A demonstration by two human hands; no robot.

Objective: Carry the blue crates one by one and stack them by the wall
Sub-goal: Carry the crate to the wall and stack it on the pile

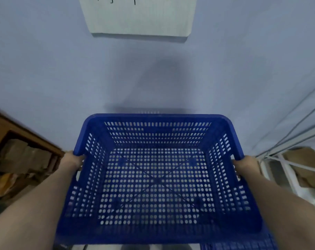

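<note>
While gripped between both hands — blue crate, left hand and right hand clenched on its side rims.

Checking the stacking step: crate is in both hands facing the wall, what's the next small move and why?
Probably lower it straight down, kept level. The blue crate is empty and held at its two side rims by the left hand and right hand, its far edge already close to the wall. Another blue edge shows below at bottom right, possibly the stack.

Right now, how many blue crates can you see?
2: one blue crate held between both hands, and a second crate's edge at the bottom right. Others may be hidden.
</note>
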